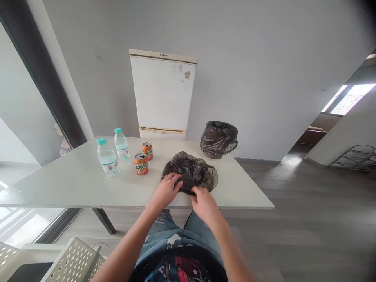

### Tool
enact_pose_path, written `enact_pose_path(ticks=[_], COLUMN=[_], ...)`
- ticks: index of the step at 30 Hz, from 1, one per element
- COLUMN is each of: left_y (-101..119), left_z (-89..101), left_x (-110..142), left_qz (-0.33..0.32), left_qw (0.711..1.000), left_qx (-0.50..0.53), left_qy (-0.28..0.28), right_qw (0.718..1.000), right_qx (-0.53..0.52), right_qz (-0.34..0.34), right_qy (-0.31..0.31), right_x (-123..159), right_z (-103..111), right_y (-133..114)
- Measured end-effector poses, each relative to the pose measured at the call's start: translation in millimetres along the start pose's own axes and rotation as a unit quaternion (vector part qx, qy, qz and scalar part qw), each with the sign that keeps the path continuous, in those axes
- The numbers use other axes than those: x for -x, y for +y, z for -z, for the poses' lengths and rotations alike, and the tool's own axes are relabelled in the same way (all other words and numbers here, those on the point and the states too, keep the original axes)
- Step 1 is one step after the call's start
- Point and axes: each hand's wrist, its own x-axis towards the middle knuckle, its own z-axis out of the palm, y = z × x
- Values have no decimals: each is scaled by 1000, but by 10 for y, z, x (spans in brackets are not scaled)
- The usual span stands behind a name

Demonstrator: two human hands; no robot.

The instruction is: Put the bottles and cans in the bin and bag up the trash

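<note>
Bag [192, 169], only partly opened out, is being pinched in narrowed fingers by left hand [169, 187] and right hand [204, 199] near the table's [243, 196] front edge, cans [141, 166] and bottles [108, 161] are being left untouched, and bin [214, 156] beyond is already being covered by liner [219, 139].

Goes bare-skinned from left hand [167, 190] and right hand [205, 201] up along both slender forearms [133, 239]. Wears faded light-blue jeans [182, 237], worn through in pale frayed patches [160, 220] at the legs, with a larger ragged white patch [174, 240] near the middle. Above the jeans, shows a curved black edge [179, 250] around dark printed cloth [176, 269], patterned in red, blue and white, too blurred to read.
</note>
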Motion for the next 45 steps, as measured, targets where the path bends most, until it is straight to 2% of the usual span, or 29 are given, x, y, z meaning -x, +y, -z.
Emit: enact_pose_path(ticks=[2, 4, 6, 8, 9, 11, 14, 16, 18, 20, 21, 24, 26, 28, 32, 34, 38, 40, 42, 45], left_y=[-85, -235, -388, -499, -533, -563, -525, -460, -381, -310, -284, -262, -291, -346, -474, -504, -398, -272, -153, -98], left_z=[-58, 14, 155, 288, 335, 380, 386, 409, 467, 540, 568, 575, 515, 435, 315, 299, 315, 293, 225, 99], left_x=[-5, -24, -43, -52, -50, -37, -2, 29, 65, 100, 113, 121, 100, 72, 53, 56, 19, -31, -96, -197], left_qz=[15, 31, 22, -16, -39, -74, -89, -78, -65, -83, -105, -168, -172, -133, 35, 70, 32, -4, -30, -25], left_qw=[998, 996, 995, 992, 990, 986, 986, 992, 996, 995, 994, 983, 977, 981, 986, 981, 986, 993, 996, 990], left_qx=[-37, -57, -55, -50, -51, -57, -61, -67, -64, -42, -30, -34, -62, -95, -161, -180, -142, -104, -89, -115], left_qy=[-40, -59, -80, -112, -126, -141, -123, -70, 9, 44, 34, -63, -108, -106, -21, 16, 84, 62, 1, -77], right_qw=[990, 984, 993, 993, 990, 988, 972, 961, 958, 956, 954, 945, 937, 928, 891, 873, 881, 891, 902, 910], right_qx=[-98, -144, -96, -26, -28, -87, -187, -216, -234, -250, -256, -278, -305, -333, -424, -458, -449, -439, -423, -408], right_qz=[41, 13, -53, -99, -108, -107, -128, -133, -140, -151, -155, -160, -161, -163, -153, -156, -146, -117, -88, -72], right_qy=[-92, -107, -29, 63, 88, 69, -64, -107, -94, -40, -6, 62, 61, 35, -52, -60, -30, -17, -5, 7], right_x=[184, 199, 27, -304, -507, -930, -1432, -1616, -1699, -1731, -1739, -1743, -1716, -1651, -1421, -1299, -1161, -1157, -1173, -1186], right_z=[157, 374, 580, 694, 700, 607, 306, 110, -7, -29, -10, 126, 255, 396, 576, 542, 285, 171, 109, 94], right_y=[-124, -129, -18, 147, 224, 329, 355, 328, 305, 297, 299, 328, 387, 502, 896, 1106, 1345, 1368, 1364, 1352])
